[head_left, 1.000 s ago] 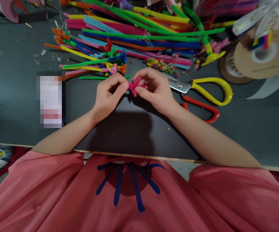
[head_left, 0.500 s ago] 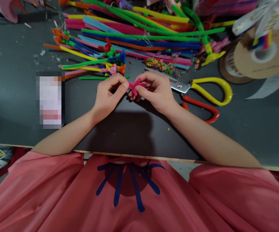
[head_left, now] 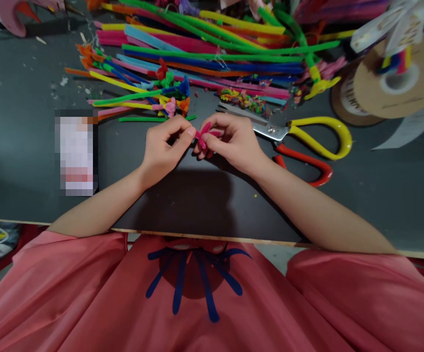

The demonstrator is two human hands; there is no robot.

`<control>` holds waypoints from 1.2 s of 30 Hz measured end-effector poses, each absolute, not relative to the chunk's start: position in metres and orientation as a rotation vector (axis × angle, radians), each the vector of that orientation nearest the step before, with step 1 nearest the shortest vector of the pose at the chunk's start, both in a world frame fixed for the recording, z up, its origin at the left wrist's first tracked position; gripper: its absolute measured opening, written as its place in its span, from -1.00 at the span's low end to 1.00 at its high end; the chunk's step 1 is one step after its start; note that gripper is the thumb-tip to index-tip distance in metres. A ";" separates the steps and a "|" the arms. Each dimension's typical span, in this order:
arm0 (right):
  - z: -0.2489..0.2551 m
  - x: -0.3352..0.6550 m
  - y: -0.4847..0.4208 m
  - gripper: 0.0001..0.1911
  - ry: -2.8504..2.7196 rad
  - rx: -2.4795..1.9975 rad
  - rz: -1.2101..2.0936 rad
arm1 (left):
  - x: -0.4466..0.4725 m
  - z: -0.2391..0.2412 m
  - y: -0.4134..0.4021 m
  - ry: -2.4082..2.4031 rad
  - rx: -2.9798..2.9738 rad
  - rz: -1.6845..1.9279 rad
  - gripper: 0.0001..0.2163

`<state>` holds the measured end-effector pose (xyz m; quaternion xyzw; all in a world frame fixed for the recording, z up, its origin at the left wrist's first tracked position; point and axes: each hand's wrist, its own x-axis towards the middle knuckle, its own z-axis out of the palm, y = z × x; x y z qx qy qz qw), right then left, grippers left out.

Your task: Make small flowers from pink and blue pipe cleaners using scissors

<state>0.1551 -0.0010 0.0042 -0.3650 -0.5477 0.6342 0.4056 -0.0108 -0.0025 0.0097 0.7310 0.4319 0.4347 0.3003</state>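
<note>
Between my two hands is a small pink pipe-cleaner flower (head_left: 205, 135) with several looped petals. My left hand (head_left: 167, 144) pinches one petal at its left side between thumb and forefinger. My right hand (head_left: 234, 139) is closed on the flower's right side, its thumb pressed near the centre; the fingers behind are partly hidden. Just beyond my left fingers lies a short green pipe cleaner (head_left: 138, 119). A pair of scissors (head_left: 276, 131) with one yellow and one red handle rests beside my right wrist, the blades partly behind that hand.
Many coloured pipe cleaners (head_left: 212, 54) lie across the back of the dark table (head_left: 21, 161). A phone-like object (head_left: 77, 154), blurred out, lies at the left. Ribbon spools (head_left: 376, 93) stand at the back right. A pink glue gun (head_left: 11, 17) is at the far left.
The pink flower has turned slightly in my fingers, and my left hand has dipped a little. Both hands keep their hold; the view has shifted slightly.
</note>
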 end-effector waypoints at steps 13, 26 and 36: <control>0.002 0.155 0.000 -0.75 -1.367 -0.982 1.599 | -0.010 0.015 -0.006 1.133 1.873 1.061 -0.76; 0.002 0.154 0.000 -0.76 -1.370 -0.941 1.608 | -0.009 0.007 -0.004 0.910 2.060 1.041 -0.78; 0.000 0.155 0.001 -0.71 -1.438 -0.992 1.504 | -0.008 0.011 -0.007 1.139 2.155 0.947 -0.79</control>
